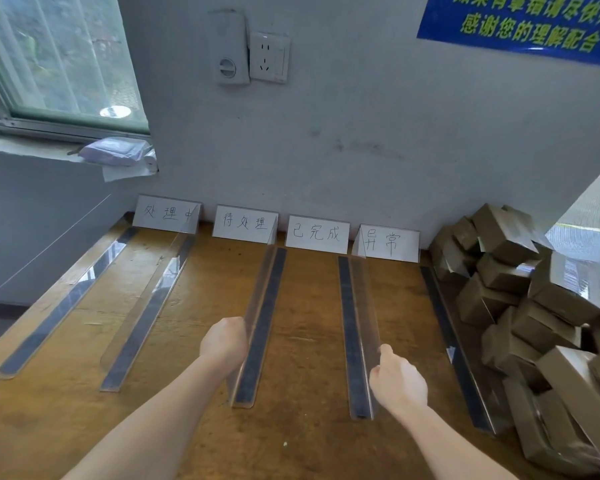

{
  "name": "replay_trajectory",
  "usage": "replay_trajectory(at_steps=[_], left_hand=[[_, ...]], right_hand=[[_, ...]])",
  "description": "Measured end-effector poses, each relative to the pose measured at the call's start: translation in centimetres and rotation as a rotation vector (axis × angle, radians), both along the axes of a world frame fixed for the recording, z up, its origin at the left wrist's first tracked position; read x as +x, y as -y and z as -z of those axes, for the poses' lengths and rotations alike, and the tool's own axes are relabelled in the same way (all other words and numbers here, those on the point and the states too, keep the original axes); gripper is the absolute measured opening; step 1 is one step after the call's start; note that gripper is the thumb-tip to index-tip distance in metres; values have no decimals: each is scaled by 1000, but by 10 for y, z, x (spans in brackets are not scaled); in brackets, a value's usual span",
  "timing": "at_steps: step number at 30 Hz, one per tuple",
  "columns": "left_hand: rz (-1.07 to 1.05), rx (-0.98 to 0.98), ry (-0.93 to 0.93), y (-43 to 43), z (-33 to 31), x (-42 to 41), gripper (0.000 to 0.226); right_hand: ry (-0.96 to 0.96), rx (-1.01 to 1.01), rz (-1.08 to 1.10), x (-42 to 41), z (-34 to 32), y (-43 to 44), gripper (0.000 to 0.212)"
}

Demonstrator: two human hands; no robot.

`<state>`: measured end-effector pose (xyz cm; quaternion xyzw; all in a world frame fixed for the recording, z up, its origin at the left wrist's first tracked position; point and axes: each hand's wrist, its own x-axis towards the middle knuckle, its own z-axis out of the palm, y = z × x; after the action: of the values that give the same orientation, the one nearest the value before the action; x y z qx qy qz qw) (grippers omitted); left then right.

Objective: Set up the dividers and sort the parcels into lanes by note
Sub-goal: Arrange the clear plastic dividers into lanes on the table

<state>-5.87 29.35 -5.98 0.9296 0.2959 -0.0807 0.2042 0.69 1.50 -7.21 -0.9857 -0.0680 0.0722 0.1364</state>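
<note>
The left hand grips the upright pane of the middle divider, fingers curled round it, near the front edge of the desk. The right hand pinches the fourth divider just beside it. Two left dividers lie apart toward the left edge. The fifth divider touches the parcels heaped at the right edge. Four note cards stand along the back edge.
</note>
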Motion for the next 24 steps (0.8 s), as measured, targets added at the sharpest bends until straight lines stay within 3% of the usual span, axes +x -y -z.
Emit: replay_trajectory(at_steps=[7,24], left_hand=[[-6,18,-2,-1,3,1,21],[-23,45,-7,4,9,7,27]], right_hand=[[-42,26,-22,4,2,1,47],[-31,26,-41,14,3,13,36]])
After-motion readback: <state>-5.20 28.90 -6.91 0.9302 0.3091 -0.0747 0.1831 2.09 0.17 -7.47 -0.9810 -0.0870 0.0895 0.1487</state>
